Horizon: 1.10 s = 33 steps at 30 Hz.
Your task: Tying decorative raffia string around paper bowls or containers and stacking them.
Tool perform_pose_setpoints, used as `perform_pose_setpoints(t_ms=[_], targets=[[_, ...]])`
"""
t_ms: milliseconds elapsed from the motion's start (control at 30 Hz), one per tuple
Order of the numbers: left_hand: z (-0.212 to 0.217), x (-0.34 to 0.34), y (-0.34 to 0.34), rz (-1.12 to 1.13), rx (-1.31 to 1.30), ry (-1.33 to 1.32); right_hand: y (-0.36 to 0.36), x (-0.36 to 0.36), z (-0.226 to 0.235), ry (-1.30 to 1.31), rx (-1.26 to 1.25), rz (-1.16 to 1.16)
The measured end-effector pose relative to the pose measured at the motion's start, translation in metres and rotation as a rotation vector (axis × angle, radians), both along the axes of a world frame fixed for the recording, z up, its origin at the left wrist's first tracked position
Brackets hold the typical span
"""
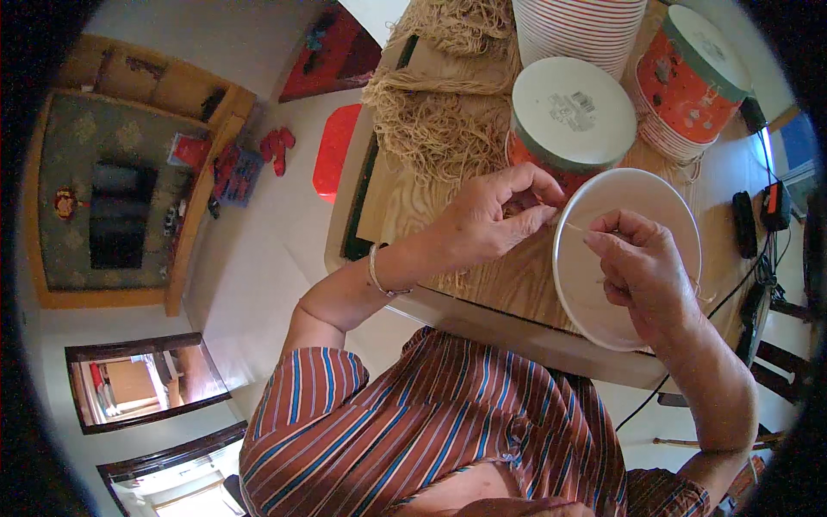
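Observation:
A white paper bucket [618,320] sits tilted at the table's front edge, its open mouth facing me. My right hand [642,263] is over the mouth, thumb and forefinger pinched on a thin tan string [574,227] that runs to the left side of the rim. Thumb and forefinger of my left hand [504,211] come together just outside that rim; what lies between them is too small to make out. A bit of string also shows at the rim's right side. Close behind stands an upside-down red bucket [573,112] with a white base.
Tan string bundles [448,129] lie at the table's back left. Behind are a tall stack of nested buckets [581,34] and another red bucket stack [693,77]. Black cables and a dark device [775,205] lie at the right edge. A red stool [336,153] stands left of the table [491,289].

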<state>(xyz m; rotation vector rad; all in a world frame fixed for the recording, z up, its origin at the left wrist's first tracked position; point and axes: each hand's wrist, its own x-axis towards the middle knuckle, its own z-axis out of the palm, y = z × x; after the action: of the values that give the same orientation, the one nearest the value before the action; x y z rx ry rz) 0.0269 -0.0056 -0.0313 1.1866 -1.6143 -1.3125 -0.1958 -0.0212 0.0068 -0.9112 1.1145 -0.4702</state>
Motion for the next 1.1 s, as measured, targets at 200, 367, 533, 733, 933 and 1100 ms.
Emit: perform_pose_setpoints(t_ms=[200, 367, 533, 733, 933, 1100], targets=[[0.002, -0.003, 0.001, 0.024, 0.004, 0.009, -0.002, -0.001, -0.002, -0.008, -0.018, -0.006], [0.001, -0.005, 0.001, 0.018, 0.051, 0.097, -0.002, -0.001, -0.005, -0.042, -0.011, -0.005], [-0.006, -0.003, 0.001, -0.001, -0.014, 0.075, -0.003, 0.0, -0.007, -0.078, 0.012, -0.007], [-0.006, -0.003, 0.001, -0.002, -0.004, 0.082, -0.004, 0.001, -0.005, -0.082, 0.009, -0.006], [-0.009, -0.003, 0.0, 0.0, -0.028, 0.069, -0.005, 0.004, -0.006, -0.051, 0.013, -0.012], [-0.007, -0.004, -0.001, 0.02, -0.057, 0.021, -0.007, 0.004, -0.007, -0.042, -0.003, -0.009]])
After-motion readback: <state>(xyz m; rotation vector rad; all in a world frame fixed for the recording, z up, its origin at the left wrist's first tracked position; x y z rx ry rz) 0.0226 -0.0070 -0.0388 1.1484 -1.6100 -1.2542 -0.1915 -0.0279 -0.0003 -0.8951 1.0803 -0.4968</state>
